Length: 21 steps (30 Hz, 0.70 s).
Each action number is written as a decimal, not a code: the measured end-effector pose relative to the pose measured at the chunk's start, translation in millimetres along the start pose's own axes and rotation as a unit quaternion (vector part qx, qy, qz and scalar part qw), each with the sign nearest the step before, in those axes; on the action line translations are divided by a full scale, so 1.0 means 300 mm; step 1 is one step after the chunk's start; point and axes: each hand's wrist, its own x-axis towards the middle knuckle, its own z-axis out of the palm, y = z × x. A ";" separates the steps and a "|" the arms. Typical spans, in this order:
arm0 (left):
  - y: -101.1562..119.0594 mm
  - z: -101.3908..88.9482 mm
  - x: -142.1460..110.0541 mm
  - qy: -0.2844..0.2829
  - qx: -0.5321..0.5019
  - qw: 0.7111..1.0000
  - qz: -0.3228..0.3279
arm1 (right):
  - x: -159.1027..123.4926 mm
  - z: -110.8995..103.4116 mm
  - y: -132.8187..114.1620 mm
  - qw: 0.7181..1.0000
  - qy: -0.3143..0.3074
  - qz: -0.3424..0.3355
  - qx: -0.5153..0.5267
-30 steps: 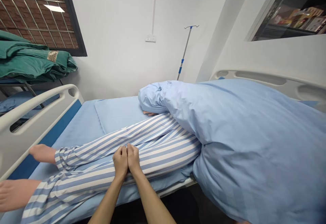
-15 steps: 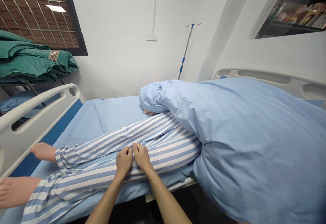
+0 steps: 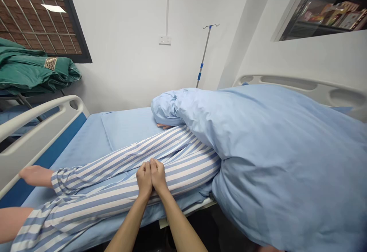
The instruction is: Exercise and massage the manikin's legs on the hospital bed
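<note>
A figure lies on the hospital bed in blue-and-white striped pyjama trousers (image 3: 114, 164), bare feet (image 3: 34, 175) towards the left. A light blue quilt (image 3: 272, 148) covers its upper body. My left hand (image 3: 144, 178) and my right hand (image 3: 158, 175) rest side by side on the near trouser leg around the knee. Their thumbs touch and their fingers curl over the top of the leg, pressing on the striped cloth. A hand of the lying figure (image 3: 164, 126) peeks out from under the quilt's edge.
The white and blue footboard (image 3: 43, 126) stands at the left, the white headboard (image 3: 301, 85) at the right. An IV pole (image 3: 204, 53) rises behind the bed by the wall. Folded green blankets (image 3: 34, 70) lie on a rack at far left.
Half a second ago my knuckles were raised on the cloth. Now both hands lie flatter and closer together on the leg. The view has turned slightly, so everything sits further left.
</note>
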 end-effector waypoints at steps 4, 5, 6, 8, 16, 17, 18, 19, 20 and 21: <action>-0.006 0.006 -0.013 0.004 0.042 0.999 0.027 | 0.005 0.000 0.002 1.000 0.004 0.002 0.004; -0.003 0.003 -0.014 0.005 0.051 0.998 0.032 | 0.010 -0.002 0.000 1.000 0.000 0.009 0.002; 0.001 0.001 -0.014 0.006 0.061 0.997 0.036 | 0.016 -0.005 -0.003 1.000 -0.006 0.018 -0.008; 0.010 -0.003 -0.017 -0.002 0.081 0.996 0.042 | 0.029 -0.019 -0.015 0.997 -0.023 0.029 -0.065; 0.010 0.003 -0.036 -0.030 0.146 0.987 0.068 | 0.026 -0.092 -0.017 0.961 -0.057 -0.049 -0.265; 0.008 0.004 -0.037 -0.032 0.150 0.986 0.068 | 0.021 -0.093 -0.010 0.962 -0.048 -0.055 -0.263; 0.006 0.004 -0.037 -0.034 0.151 0.986 0.067 | 0.017 -0.093 -0.004 0.963 -0.040 -0.059 -0.261; 0.004 0.004 -0.035 -0.037 0.149 0.986 0.065 | 0.014 -0.092 0.001 0.964 -0.034 -0.061 -0.256; 0.004 0.004 -0.033 -0.039 0.146 0.986 0.063 | 0.012 -0.091 0.004 0.966 -0.029 -0.060 -0.250; 0.005 0.004 -0.029 -0.043 0.142 0.987 0.059 | 0.011 -0.091 0.004 0.969 -0.027 -0.059 -0.240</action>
